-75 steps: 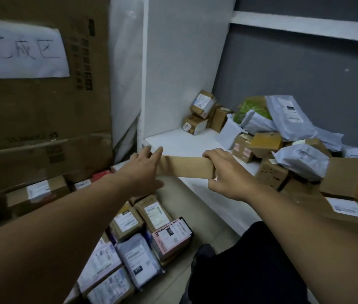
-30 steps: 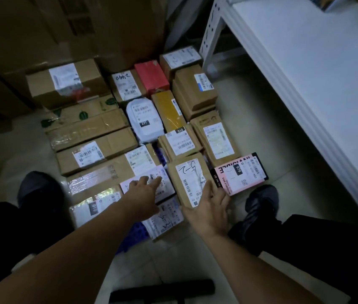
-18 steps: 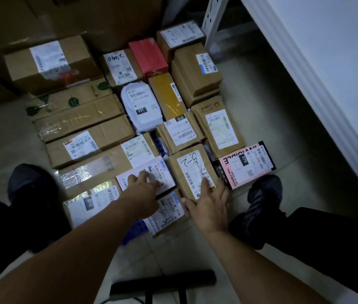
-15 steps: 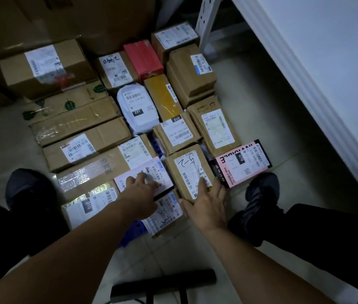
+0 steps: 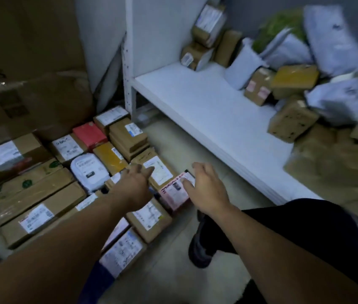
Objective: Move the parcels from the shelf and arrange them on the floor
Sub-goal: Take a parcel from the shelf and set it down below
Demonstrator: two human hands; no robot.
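Both hands are empty and slack, fingers loosely spread. The left hand (image 5: 137, 189) hangs over a brown parcel (image 5: 162, 174) and the right hand (image 5: 209, 190) over the pink parcel (image 5: 174, 194) beside it, mid-frame; I cannot tell whether either touches. The sorted parcels (image 5: 42, 207) lie in rows on the floor (image 5: 173, 255) at lower left, and a heap of parcels (image 5: 294, 84) sits on the white shelf (image 5: 206, 110) at upper right.

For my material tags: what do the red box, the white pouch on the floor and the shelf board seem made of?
Red box: likely cardboard, matte, crisp flat faces.
White pouch: probably soft plastic film, rounded puffy outline.
Shelf board: smooth matte white; painted metal or laminate, unclear which.
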